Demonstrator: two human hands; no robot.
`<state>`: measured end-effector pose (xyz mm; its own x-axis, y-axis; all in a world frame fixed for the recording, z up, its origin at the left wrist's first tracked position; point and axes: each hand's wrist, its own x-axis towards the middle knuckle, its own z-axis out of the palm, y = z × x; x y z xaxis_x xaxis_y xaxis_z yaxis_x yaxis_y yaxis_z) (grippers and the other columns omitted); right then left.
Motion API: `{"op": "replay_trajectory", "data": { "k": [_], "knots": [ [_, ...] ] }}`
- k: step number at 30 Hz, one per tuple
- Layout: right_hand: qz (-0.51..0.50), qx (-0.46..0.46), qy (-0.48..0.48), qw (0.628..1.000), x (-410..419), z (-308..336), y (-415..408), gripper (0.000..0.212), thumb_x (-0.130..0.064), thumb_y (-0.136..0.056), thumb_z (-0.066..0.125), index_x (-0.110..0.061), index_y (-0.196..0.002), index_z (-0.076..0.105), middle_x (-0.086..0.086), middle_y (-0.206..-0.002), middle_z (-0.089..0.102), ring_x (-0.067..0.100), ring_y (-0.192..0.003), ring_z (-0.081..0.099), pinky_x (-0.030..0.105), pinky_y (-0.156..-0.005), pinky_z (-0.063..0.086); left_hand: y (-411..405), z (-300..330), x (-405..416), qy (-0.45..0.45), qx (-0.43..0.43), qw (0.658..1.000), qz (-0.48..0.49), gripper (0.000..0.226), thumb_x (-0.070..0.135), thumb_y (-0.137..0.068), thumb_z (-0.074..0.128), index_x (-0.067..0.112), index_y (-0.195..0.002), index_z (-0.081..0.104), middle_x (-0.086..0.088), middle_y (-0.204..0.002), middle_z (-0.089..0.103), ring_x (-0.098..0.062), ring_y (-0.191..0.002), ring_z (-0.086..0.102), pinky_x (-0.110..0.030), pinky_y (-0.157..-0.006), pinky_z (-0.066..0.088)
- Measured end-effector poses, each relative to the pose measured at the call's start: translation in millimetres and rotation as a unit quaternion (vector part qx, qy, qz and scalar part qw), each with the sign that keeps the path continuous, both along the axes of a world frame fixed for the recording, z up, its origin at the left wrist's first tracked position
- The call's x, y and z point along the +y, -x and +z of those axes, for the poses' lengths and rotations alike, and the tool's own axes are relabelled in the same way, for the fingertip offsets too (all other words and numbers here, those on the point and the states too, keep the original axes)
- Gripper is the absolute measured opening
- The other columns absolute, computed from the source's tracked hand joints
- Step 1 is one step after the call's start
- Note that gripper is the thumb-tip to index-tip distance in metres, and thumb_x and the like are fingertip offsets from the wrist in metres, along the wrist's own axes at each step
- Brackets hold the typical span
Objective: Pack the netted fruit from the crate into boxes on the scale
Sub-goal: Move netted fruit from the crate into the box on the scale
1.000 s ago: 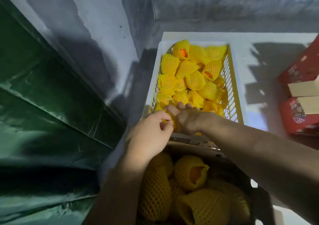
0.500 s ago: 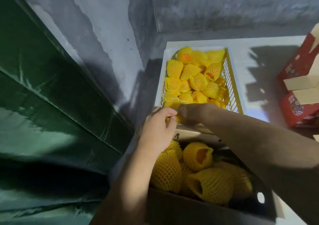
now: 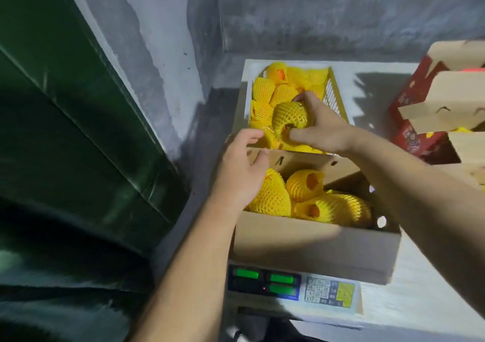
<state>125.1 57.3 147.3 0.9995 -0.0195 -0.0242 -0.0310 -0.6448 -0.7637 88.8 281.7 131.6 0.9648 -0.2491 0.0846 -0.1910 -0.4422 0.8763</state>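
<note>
A yellow crate (image 3: pixel 337 97) at the back holds several fruits in yellow foam netting (image 3: pixel 263 89). My right hand (image 3: pixel 321 129) grips one netted fruit (image 3: pixel 290 117) just above the crate's near end. A brown cardboard box (image 3: pixel 315 242) stands on the scale (image 3: pixel 291 284) in front of the crate. Several netted fruits (image 3: pixel 304 184) lie inside it. My left hand (image 3: pixel 241 168) hovers over the box's far left corner with its fingers spread and holds nothing.
Red gift boxes with open cardboard flaps (image 3: pixel 443 108) stand on the white table at the right. A grey wall runs behind the crate, and a dark green tarp (image 3: pixel 73 144) fills the left side. The scale's green displays are lit.
My right hand has lifted a netted fruit up out of the crate's near end. My left hand has let go and opened. The view has tilted down, showing the scale.
</note>
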Motion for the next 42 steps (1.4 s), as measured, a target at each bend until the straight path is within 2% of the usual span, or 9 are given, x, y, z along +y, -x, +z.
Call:
{"op": "replay_trajectory", "data": {
  "k": [5, 12, 17, 19, 21, 25, 29, 36, 42],
  "knots": [
    [0.06, 0.112, -0.392, 0.911, 29, 34, 95, 0.041, -0.016, -0.086, 0.062, -0.037, -0.121, 0.068, 0.007, -0.113, 0.073, 0.024, -0.096, 0.073, 0.04, -0.084, 0.061, 39, 14, 1, 0.033, 0.003, 0.994, -0.105, 0.076, 0.03, -0.096, 0.074, 0.05, -0.153, 0.028, 0.014, -0.149, 0.045, -0.012, -0.132, 0.053, -0.044, -0.109, 0.05],
    [0.008, 0.069, -0.408, 0.91, 55, 46, 158, 0.073, -0.029, -0.087, 0.078, -0.027, -0.147, 0.037, 0.015, -0.122, 0.069, 0.037, -0.11, 0.07, 0.052, -0.097, 0.057, 76, 15, 7, 0.097, -0.017, 0.988, -0.123, 0.077, 0.013, -0.093, 0.075, 0.041, -0.155, 0.038, 0.008, -0.151, 0.046, -0.011, -0.135, 0.051, -0.041, -0.112, 0.049],
    [-0.169, -0.095, -0.239, 0.952, 81, 27, 175, 0.061, -0.014, -0.081, 0.087, -0.016, -0.124, 0.045, -0.008, -0.084, 0.071, 0.003, -0.074, 0.073, 0.027, -0.06, 0.061, 86, 17, 9, 0.058, -0.026, 0.986, -0.154, 0.076, 0.012, -0.095, 0.072, 0.032, -0.158, 0.036, 0.007, -0.145, 0.042, -0.014, -0.131, 0.052, -0.033, -0.11, 0.047],
    [-0.212, -0.13, -0.156, 0.956, 71, 19, 170, 0.059, -0.02, -0.079, 0.085, -0.017, -0.126, 0.05, 0.001, -0.101, 0.069, 0.018, -0.096, 0.071, 0.045, -0.076, 0.062, 86, 16, 16, 0.044, -0.019, 0.986, -0.159, 0.067, 0.022, -0.098, 0.07, 0.033, -0.156, 0.04, 0.005, -0.144, 0.043, -0.016, -0.118, 0.062, -0.024, -0.097, 0.052],
    [-0.243, -0.125, 0.045, 0.961, 51, 13, 164, 0.069, -0.026, -0.079, 0.081, -0.024, -0.141, 0.049, 0.005, -0.123, 0.052, 0.024, -0.117, 0.057, 0.04, -0.098, 0.051, 83, 15, 28, 0.026, -0.011, 0.99, -0.141, 0.053, 0.025, -0.1, 0.067, 0.03, -0.15, 0.049, 0.004, -0.141, 0.046, -0.014, -0.111, 0.064, -0.014, -0.087, 0.051],
    [-0.146, 0.114, 0.299, 0.936, 33, -4, 154, 0.07, -0.051, -0.085, 0.076, -0.026, -0.146, 0.051, 0.017, -0.143, 0.049, 0.037, -0.127, 0.053, 0.044, -0.111, 0.04, 81, 13, 52, -0.004, 0.008, 0.993, -0.117, 0.042, 0.025, -0.103, 0.063, 0.029, -0.144, 0.055, 0.009, -0.132, 0.046, -0.009, -0.107, 0.06, -0.025, -0.097, 0.051],
    [-0.126, 0.122, 0.31, 0.934, 42, -12, 155, 0.07, -0.059, -0.09, 0.065, -0.027, -0.15, 0.048, 0.017, -0.156, 0.039, 0.043, -0.145, 0.031, 0.05, -0.119, 0.026, 85, 13, 71, -0.029, 0.008, 0.992, -0.119, 0.037, 0.028, -0.103, 0.061, 0.029, -0.14, 0.059, 0.007, -0.133, 0.047, -0.014, -0.113, 0.063, -0.034, -0.101, 0.053],
    [-0.033, -0.002, 0.265, 0.964, 85, -10, 170, 0.066, -0.029, -0.091, 0.075, -0.014, -0.15, 0.049, 0.019, -0.161, 0.034, 0.036, -0.15, 0.033, 0.048, -0.12, 0.033, 98, 10, 77, -0.062, 0.004, 0.99, -0.125, 0.029, 0.029, -0.103, 0.06, 0.03, -0.132, 0.065, 0.006, -0.132, 0.058, -0.012, -0.116, 0.061, -0.031, -0.099, 0.049],
    [0.006, -0.055, 0.219, 0.974, 109, 1, 184, 0.061, -0.031, -0.093, 0.072, -0.014, -0.147, 0.05, 0.01, -0.154, 0.043, 0.027, -0.138, 0.048, 0.041, -0.115, 0.04, 105, 15, 78, -0.03, 0.003, 0.991, -0.13, 0.028, 0.03, -0.103, 0.06, 0.029, -0.131, 0.065, 0.009, -0.133, 0.062, -0.008, -0.117, 0.062, -0.026, -0.096, 0.049]
  ]
}}
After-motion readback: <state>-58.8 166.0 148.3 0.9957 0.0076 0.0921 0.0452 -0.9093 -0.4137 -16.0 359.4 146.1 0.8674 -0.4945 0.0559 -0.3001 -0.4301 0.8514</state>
